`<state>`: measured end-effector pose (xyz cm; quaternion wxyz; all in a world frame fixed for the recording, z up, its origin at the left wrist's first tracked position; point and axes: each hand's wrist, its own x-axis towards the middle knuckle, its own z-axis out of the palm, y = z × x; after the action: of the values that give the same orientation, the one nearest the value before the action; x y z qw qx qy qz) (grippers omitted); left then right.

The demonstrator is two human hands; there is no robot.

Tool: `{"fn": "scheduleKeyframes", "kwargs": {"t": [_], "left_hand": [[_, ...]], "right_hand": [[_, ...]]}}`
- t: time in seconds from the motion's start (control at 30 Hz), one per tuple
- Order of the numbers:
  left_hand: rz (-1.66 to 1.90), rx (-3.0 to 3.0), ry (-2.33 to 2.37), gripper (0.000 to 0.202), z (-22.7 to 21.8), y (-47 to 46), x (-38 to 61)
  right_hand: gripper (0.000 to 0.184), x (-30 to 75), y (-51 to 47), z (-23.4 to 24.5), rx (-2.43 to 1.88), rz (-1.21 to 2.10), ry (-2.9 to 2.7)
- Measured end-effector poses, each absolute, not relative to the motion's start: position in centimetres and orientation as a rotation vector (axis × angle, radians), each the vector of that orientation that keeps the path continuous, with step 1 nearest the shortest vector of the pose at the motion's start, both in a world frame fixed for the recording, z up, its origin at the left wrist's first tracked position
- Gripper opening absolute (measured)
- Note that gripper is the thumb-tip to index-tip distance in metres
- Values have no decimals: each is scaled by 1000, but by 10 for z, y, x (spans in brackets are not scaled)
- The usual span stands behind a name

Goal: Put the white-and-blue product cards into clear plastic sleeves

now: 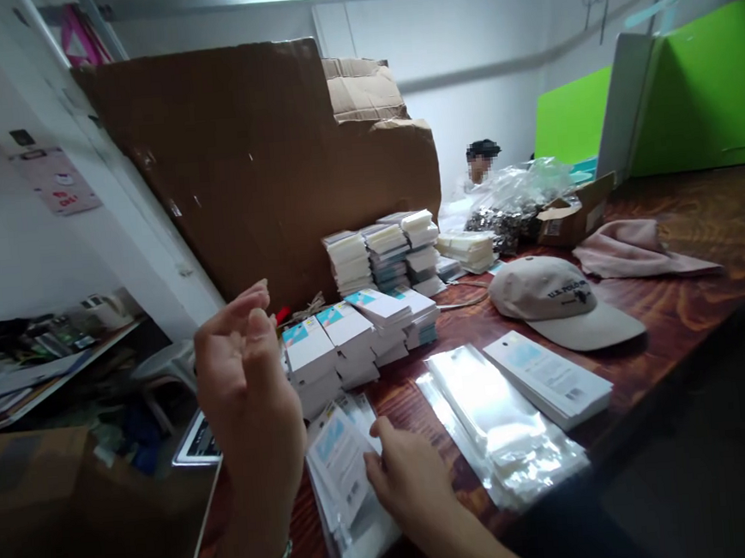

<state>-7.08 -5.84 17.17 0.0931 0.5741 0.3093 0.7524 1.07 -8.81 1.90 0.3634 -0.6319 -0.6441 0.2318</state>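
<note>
My left hand (254, 409) is raised at the left, above the table edge. Its fingers are curled in toward the thumb, and I see nothing between them. Low over the table, my right hand (417, 477) has thumb and forefinger bent at the right edge of a bagged card (347, 466), a white printed card in a clear plastic bag. This card lies slantwise on a pile of similar bags. Right of that hand is a stack of clear plastic bags (486, 416), with a stack of printed cards (548, 377) beside it.
Behind my hands stand several stacks of white and blue cards (344, 328), with taller card stacks (383, 252) farther back. A beige cap (541, 296) and pink cloth (644, 249) lie at the right. A cardboard sheet (260, 167) rises behind; a person (480, 163) is beyond it.
</note>
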Motion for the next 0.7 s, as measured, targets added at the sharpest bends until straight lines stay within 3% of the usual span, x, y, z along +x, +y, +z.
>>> {"fn": "scheduleKeyframes", "kwargs": {"t": [0.17,0.33,0.43,0.47,0.57,0.63,0.7], "left_hand": [[1788,1970,1171,28,158,-62,-53],[1268,2114,1197,38,115,-40,-25],[895,2181,1038,47,76,-32,-9],[727,2242,1018,48,63,-32,-3],[427,2387,967,47,32,-35,8],[383,2417,963,46,20,-37,11],[382,2421,971,45,15,-37,12]], "right_hand": [[17,6,-90,22,-1814,402,-1783],[21,53,-109,32,-1789,372,-1781],[30,116,-125,27,-1781,276,-1531],[30,140,-128,22,-1810,95,-1307],[54,202,-128,-1,-1999,-158,-899],[72,227,-124,-20,-2055,-127,-818],[79,236,-120,-38,-2064,-47,-812]]}}
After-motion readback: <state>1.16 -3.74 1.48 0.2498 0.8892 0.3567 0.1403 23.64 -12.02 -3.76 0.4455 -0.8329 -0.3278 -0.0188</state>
